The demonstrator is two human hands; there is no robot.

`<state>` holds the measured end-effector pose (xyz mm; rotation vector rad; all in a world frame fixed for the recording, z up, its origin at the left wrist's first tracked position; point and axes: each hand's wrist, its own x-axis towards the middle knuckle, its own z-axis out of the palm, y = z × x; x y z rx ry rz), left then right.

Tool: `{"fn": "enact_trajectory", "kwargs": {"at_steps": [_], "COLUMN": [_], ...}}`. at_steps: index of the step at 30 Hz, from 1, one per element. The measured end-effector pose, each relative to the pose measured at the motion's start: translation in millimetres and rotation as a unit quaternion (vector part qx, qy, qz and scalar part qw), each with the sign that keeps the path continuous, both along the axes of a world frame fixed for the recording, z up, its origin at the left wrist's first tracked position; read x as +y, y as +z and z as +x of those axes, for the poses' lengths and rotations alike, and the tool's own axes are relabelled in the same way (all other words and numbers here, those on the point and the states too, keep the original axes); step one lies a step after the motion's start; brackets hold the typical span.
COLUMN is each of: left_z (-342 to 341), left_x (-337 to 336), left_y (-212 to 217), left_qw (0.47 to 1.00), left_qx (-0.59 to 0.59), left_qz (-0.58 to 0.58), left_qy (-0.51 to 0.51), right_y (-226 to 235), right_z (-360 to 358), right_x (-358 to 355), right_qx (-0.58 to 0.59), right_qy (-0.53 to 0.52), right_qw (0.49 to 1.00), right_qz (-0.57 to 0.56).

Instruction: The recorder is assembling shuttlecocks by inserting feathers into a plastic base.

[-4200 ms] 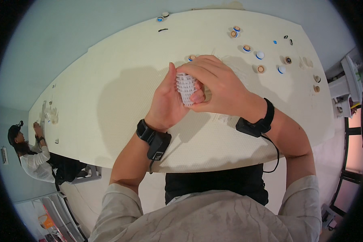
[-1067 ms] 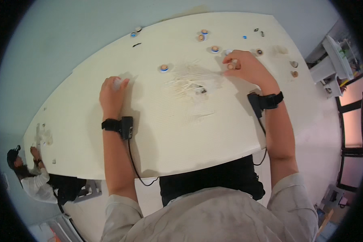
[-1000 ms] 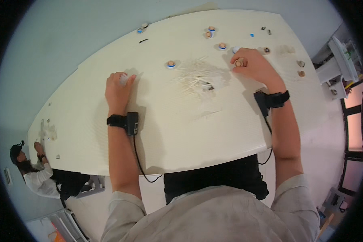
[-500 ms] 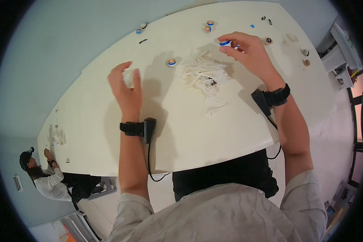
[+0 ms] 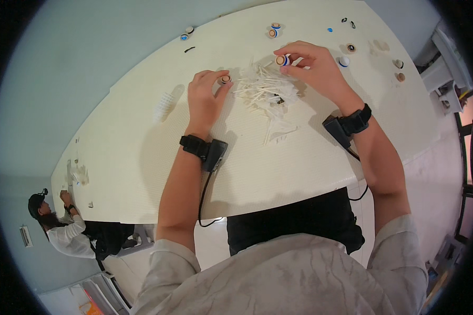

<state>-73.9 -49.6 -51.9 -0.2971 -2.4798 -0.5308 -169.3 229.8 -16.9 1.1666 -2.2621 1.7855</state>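
My left hand (image 5: 207,97) has its thumb and fingers around a small round tub (image 5: 225,79) with a tan top, low over the table. Held up in the fingertips of my right hand (image 5: 312,63) is a like tub (image 5: 282,60) with a tan disc face and a blue band. Between and below the hands lies a heap of thin white sticks (image 5: 263,94) on crumpled clear plastic, with a dark bit in it. A white ribbed cylinder (image 5: 164,106) lies left of my left hand. Right of my right hand sits a white, blue-rimmed round piece (image 5: 344,61).
Two banded tubs (image 5: 274,30) stand at the back. Further small round pieces (image 5: 187,34) sit back left, and others (image 5: 351,48) back right. Black clips (image 5: 189,50) lie about the white table (image 5: 278,173). A co-worker (image 5: 60,226) sits at the far left.
My left hand has moved right, away from the ribbed cylinder, and closed around the tub. My right hand has shifted slightly left, its tub turned tan face out. The white piece beside it now shows.
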Motion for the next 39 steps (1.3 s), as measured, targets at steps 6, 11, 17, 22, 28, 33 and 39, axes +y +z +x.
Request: {"fn": "enact_trajectory", "kwargs": {"at_steps": [6,11,17,22,28,33,39], "left_z": [28.6,50.0,56.1,59.4,60.8,61.5,66.3], "left_x": [26.3,28.2,37.3,43.8,40.7,45.9,46.8], "left_y": [14.5,23.2,36.0,36.4,28.0,31.3,30.7], "left_qw": [0.97,0.91,0.916,0.9,0.872,0.834,0.815], "left_qx": [-0.007,-0.103,-0.113,-0.125,-0.171,-0.195,-0.21], "left_qz": [0.242,0.385,0.337,0.367,0.405,0.461,0.495], "left_qy": [-0.024,-0.109,-0.189,-0.201,-0.217,-0.232,-0.217], "right_y": [11.5,22.5,24.1,24.3,16.9,23.2,21.1], "right_z": [26.0,52.2,67.4,69.9,71.6,70.4,70.5], "right_x": [-5.5,-11.7,-21.1,-22.2,-21.0,-16.6,-19.0], "right_qx": [-0.032,0.063,0.099,0.121,0.108,0.138,0.148], "right_qy": [-0.031,0.055,0.073,0.09,0.121,0.111,0.106], "right_qw": [0.999,0.996,0.992,0.987,0.986,0.984,0.983], "right_qz": [-0.001,-0.024,-0.019,-0.048,-0.033,0.003,-0.002]}}
